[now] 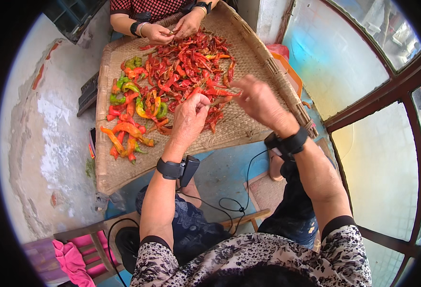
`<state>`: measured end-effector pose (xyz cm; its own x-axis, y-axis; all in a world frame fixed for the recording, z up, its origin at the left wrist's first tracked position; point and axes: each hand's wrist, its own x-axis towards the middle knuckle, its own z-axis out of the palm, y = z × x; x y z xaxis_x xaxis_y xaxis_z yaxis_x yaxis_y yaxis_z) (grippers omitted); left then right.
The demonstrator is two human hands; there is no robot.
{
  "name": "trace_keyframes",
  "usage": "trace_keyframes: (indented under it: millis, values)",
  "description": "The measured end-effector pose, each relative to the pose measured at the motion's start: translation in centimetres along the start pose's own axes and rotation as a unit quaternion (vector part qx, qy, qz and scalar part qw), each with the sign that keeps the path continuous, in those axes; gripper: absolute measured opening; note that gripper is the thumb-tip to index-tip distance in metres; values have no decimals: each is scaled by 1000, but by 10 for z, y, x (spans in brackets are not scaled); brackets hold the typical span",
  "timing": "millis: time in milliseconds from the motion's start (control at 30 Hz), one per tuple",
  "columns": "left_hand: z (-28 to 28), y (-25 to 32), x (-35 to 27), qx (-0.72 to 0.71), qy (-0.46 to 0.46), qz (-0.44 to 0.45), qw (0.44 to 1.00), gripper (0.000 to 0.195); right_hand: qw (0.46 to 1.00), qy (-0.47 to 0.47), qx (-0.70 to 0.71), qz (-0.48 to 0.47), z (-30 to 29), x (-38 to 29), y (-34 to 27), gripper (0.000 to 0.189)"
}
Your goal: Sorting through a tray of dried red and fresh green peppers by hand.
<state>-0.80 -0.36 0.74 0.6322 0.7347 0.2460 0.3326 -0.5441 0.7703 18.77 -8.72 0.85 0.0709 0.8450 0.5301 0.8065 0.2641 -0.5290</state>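
A woven basket tray (228, 138) lies before me, bearing a heap of red, partly dried chili peppers (181, 71). Fresher green, orange and red peppers (135, 104) are grouped on its left side. My left hand (192, 116) is over the near edge of the heap, thumb and forefinger pinched on the stem end of a reddish pepper (222, 101). To its right, my right hand (259, 102) is blurred, its fingers apart near the tips of red peppers; whether it touches one is unclear.
Across the tray, another person's two hands (176, 31) hold something small over the heap. An orange container (289, 71) stands beyond the tray's right rim. A black cable (228, 210) hangs between my knees. A wooden chair with pink cloth (70, 258) is at lower left.
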Motion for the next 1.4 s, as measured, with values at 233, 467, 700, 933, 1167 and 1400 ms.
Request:
trace_keyframes:
  millis: [233, 467, 700, 933, 1167, 1400]
  values:
    - [-4, -1, -2, -77, 7, -11, 997, 9, 994, -93, -31, 51, 29, 2, -15, 16]
    - [-15, -12, -8, 189, -9, 47, 981, 13, 940, 105, 242, 219, -15, 23, 16, 17]
    - [0, -26, -8, 277, -6, 129, 952, 15, 920, 258, 154, 251, -57, 9, 58, 22]
    - [16, -28, -5, 327, -7, 110, 939, 17, 907, 282, 131, 284, -74, -6, 84, 25]
    - [4, -16, -1, 229, 11, 82, 970, 13, 901, 267, 78, 333, -69, -7, 109, 25]
    - [-17, -10, 4, -57, 48, -68, 995, 18, 933, 275, -43, 230, -57, 8, 84, 19]
